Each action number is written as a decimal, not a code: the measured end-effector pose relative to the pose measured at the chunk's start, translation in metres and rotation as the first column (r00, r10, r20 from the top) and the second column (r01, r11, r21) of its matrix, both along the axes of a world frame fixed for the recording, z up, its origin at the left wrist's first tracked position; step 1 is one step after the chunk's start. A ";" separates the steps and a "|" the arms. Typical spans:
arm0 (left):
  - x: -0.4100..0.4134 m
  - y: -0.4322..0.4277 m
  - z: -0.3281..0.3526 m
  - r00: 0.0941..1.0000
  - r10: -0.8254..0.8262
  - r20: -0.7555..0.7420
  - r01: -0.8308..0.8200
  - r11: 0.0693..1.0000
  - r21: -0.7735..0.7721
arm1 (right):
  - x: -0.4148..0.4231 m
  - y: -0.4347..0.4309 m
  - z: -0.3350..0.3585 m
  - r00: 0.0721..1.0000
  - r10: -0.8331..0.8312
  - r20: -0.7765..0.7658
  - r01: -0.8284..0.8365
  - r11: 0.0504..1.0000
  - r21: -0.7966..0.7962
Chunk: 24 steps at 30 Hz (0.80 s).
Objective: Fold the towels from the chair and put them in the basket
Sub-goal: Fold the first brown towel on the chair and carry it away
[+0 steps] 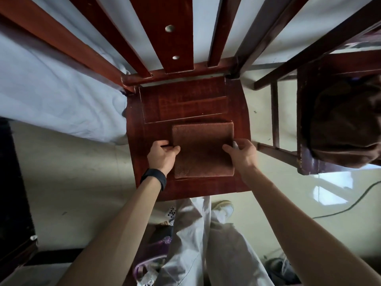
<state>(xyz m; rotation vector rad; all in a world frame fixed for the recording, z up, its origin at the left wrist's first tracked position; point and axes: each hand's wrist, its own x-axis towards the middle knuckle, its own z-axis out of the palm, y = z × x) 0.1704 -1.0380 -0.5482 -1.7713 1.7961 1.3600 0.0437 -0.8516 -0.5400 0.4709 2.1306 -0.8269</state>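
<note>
Forearms come in from the near edge, over light trousers [206, 234] and a shoe [224, 205] on the pale floor. Left hand [162, 155], black wristband [153, 178] behind it, grips the left edge of the folded towel [203, 149], thumb on top, fingers curled at the edge. Right hand [242, 153] clamps the right edge the same way, thumb on top. Towel is reddish brown, a neat rectangle, lying flat on the near half of the chair seat [185, 104]; slatted backrest rises on the far side. Second chair [305, 124] stands to the right, apart, carrying a dark brown cloth heap [346, 124]. White bedsheet [51, 100] left of the seat. Cable [350, 205] on the floor, right.
</note>
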 end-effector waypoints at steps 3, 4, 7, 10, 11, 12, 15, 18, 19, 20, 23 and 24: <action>0.000 -0.009 -0.001 0.997 -0.082 0.006 0.081 0.992 0.101 | -0.006 0.004 0.007 0.996 0.013 0.083 -0.006 0.997 -0.083; -0.001 -0.011 0.001 0.994 -0.112 0.005 0.111 0.985 0.129 | -0.008 0.006 0.010 0.996 0.021 0.092 -0.012 0.995 -0.097; -0.009 -0.013 0.014 0.978 -0.209 -0.014 0.209 0.965 0.160 | -0.011 0.015 0.018 0.995 0.030 0.093 -0.019 0.993 -0.114; -0.016 -0.006 0.036 0.956 -0.280 -0.082 0.291 0.937 0.194 | -0.007 0.035 0.033 0.988 -0.046 0.149 0.071 0.983 -0.169; -0.019 -0.001 0.046 0.950 -0.290 -0.114 0.309 0.926 0.219 | -0.006 0.045 0.042 0.983 -0.080 0.162 0.111 0.975 -0.193; -0.020 0.004 0.057 0.944 -0.299 -0.143 0.326 0.914 0.240 | -0.005 0.056 0.053 0.978 -0.117 0.170 0.153 0.964 -0.217; -0.029 0.027 0.100 0.923 -0.328 -0.202 0.377 0.876 0.300 | -0.003 0.096 0.098 0.957 -0.203 0.209 0.254 0.933 -0.255; -0.043 0.063 0.152 0.929 -0.283 -0.239 0.360 0.844 0.397 | -0.002 0.148 0.158 0.925 -0.264 0.272 0.344 0.886 -0.310; -0.049 0.079 0.171 0.930 -0.273 -0.247 0.359 0.822 0.442 | -0.002 0.167 0.179 0.914 -0.284 0.288 0.374 0.866 -0.332; -0.055 0.095 0.187 0.932 -0.255 -0.257 0.352 0.805 0.478 | -0.002 0.187 0.200 0.907 -0.303 0.292 0.396 0.849 -0.351; -0.075 0.154 0.242 0.922 -0.223 -0.315 0.366 0.767 0.527 | 0.004 0.251 0.263 0.891 -0.372 0.259 0.450 0.795 -0.407; -0.083 0.175 0.260 0.915 -0.214 -0.343 0.378 0.754 0.537 | 0.006 0.273 0.284 0.883 -0.406 0.236 0.469 0.775 -0.424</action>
